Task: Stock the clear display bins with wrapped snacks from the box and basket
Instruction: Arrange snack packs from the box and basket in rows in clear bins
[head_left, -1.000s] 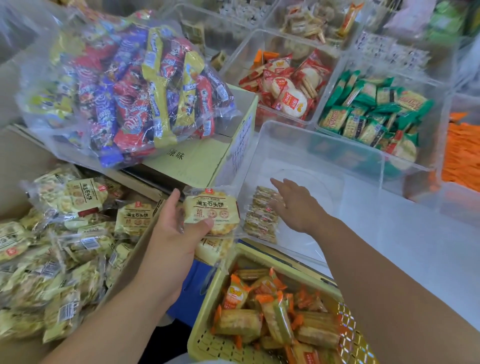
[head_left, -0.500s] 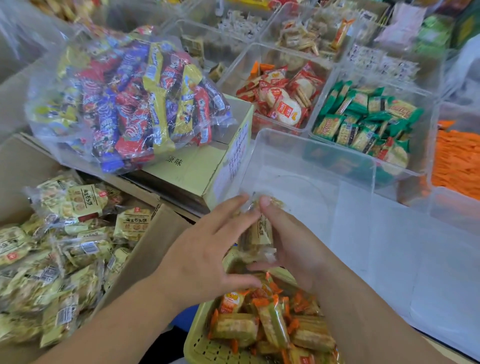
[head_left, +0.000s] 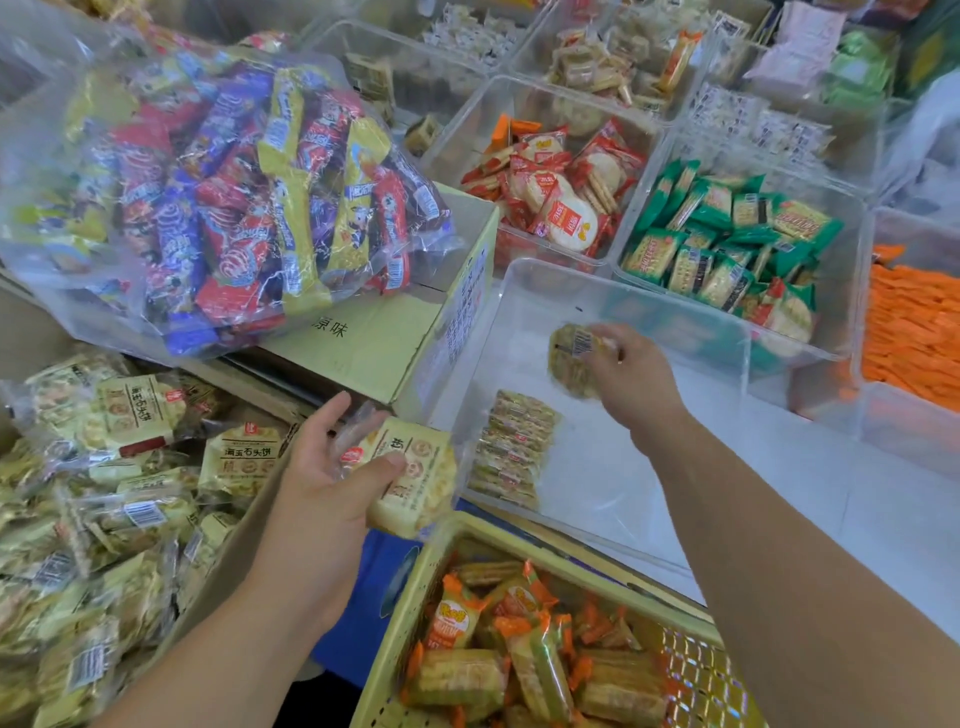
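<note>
Right hand (head_left: 631, 376) is pinching a round cracker pack (head_left: 569, 364), barcode side facing up, fingers curling over its right edge. It is holding the pack inside the clear display bin (head_left: 519, 270), toward the bin's far wall; can't tell if the pack is touching the bin floor.

Left hand (head_left: 322, 483) is gripping a cream cracker pack (head_left: 415, 483), thumb pressing across the front, fingers behind. Loose clear wrapper is showing between the fingers; can't tell if that is a second pack. The hand is hovering just outside the bin's near-left corner, between the cardboard box (head_left: 244, 525) and the yellow basket (head_left: 410, 587).

A row of packs (head_left: 514, 447) is standing on edge in the bin along its left wall, near the near-left corner, well apart from the pack in the right hand.

The cardboard box at the left edge is holding a loose heap of the same cream packs. The basket at the bottom edge is holding orange-wrapped snacks (head_left: 519, 654).

A clear bag of mixed bars (head_left: 223, 202) is lying on a closed carton (head_left: 374, 348), just left of the bin. Behind the bin, neighbouring bins are showing red-wrapped rice crackers (head_left: 566, 202) and green-wrapped crackers (head_left: 727, 244); orange packs (head_left: 914, 332) are sitting at the right edge.
</note>
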